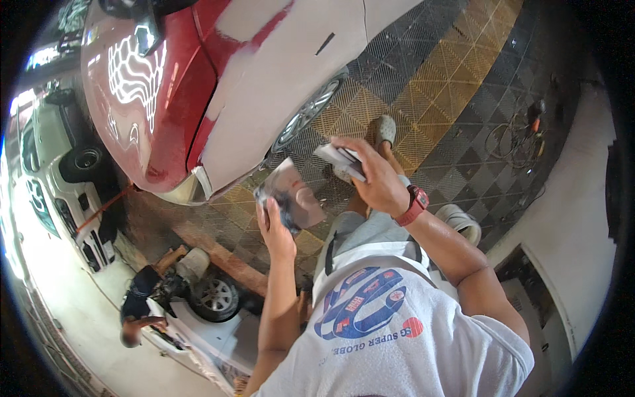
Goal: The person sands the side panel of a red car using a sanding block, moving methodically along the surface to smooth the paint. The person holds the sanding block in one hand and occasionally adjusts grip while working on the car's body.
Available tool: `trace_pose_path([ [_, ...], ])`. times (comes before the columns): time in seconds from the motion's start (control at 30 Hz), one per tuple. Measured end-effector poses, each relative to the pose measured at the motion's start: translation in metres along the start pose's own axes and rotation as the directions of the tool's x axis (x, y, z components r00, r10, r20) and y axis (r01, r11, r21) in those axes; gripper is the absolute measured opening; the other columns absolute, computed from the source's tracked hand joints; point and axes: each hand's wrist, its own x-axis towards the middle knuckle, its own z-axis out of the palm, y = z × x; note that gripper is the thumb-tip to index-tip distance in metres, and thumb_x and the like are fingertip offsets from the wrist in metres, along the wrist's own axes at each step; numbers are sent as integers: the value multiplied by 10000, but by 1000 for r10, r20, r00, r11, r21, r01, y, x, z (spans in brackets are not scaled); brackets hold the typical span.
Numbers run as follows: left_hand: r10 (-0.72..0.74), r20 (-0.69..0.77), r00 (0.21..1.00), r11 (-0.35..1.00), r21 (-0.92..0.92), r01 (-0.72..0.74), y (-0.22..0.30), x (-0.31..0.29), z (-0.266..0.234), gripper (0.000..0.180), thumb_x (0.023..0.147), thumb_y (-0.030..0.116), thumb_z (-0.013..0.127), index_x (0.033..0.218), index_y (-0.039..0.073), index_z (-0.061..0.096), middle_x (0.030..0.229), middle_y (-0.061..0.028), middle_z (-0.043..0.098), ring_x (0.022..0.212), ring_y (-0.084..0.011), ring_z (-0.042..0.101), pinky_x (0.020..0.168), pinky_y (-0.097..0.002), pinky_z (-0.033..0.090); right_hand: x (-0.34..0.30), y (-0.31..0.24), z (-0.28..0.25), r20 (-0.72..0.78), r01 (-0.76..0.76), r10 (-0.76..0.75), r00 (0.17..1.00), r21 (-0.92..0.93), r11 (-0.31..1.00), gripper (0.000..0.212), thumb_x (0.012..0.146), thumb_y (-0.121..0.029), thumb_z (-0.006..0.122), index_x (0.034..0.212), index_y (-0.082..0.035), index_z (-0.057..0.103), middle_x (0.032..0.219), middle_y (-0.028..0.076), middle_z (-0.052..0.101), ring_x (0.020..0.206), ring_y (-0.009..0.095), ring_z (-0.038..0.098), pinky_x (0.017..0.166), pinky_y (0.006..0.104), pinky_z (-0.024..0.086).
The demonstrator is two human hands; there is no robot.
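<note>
My left hand [278,235] is closed on a thin grey-brown sheet [307,205], smeared by motion. Something dark lies between that sheet and the palm, too blurred to name. To its right, my right hand [380,182] grips a flat, folded grey-white pad [338,162] between thumb and fingers. Both hands are in front of my waist and apart from each other. Beyond them stands a red car whose side panel [278,79] is covered in dull pale grey, with red paint showing at its edges. Neither hand touches the car.
The car's wheel [314,109] is just past my hands. Tangled cables [512,142] lie on the tiled floor at right, near a pale wall [575,192]. A person [142,284] works at lower left beside a detached-looking wheel [215,298]. A white vehicle [49,178] stands far left.
</note>
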Motion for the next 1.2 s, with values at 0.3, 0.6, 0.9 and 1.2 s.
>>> trace_pose_path([
  [0.3, 287, 68, 956, 927, -271, -259, 40, 4, 13, 574, 1097, 353, 552, 1511, -29, 441, 1492, -177, 520, 1379, -275, 513, 1181, -393, 383, -41, -96, 10, 515, 589, -287, 808, -690, 420, 452, 931, -186, 624, 1353, -346, 647, 1417, 33, 551, 1454, 299, 459, 1138, 761, 265],
  [0.6, 176, 336, 925, 718, -686, 113, 62, 2, -9, 420, 1080, 270, 568, 1427, 38, 521, 1326, -138, 636, 1188, -255, 657, 1004, -374, 557, -39, -153, 42, 432, 708, -573, 696, -285, 646, 664, 879, -14, 649, 1462, -324, 579, 1441, 205, 471, 1381, 439, 502, 1091, 597, 466],
  [0.9, 518, -14, 855, 800, -346, -491, 84, -15, -16, 401, 1115, 253, 529, 1380, -47, 527, 1275, -113, 638, 1115, -158, 594, 1005, -303, 468, -38, -177, 4, 378, 509, -441, 814, -830, 227, 649, 903, -11, 595, 1465, -337, 582, 1464, 91, 531, 1503, 425, 383, 1189, 687, 276],
  [1.2, 192, -97, 977, 753, -623, -210, 22, 21, -61, 358, 1097, 186, 512, 1376, -37, 530, 1293, -144, 657, 1160, -251, 666, 1032, -398, 539, -46, -98, 32, 567, 621, -253, 784, -735, 273, 737, 851, -137, 680, 1493, -467, 530, 1555, 29, 470, 1533, 419, 325, 1171, 805, 167],
])
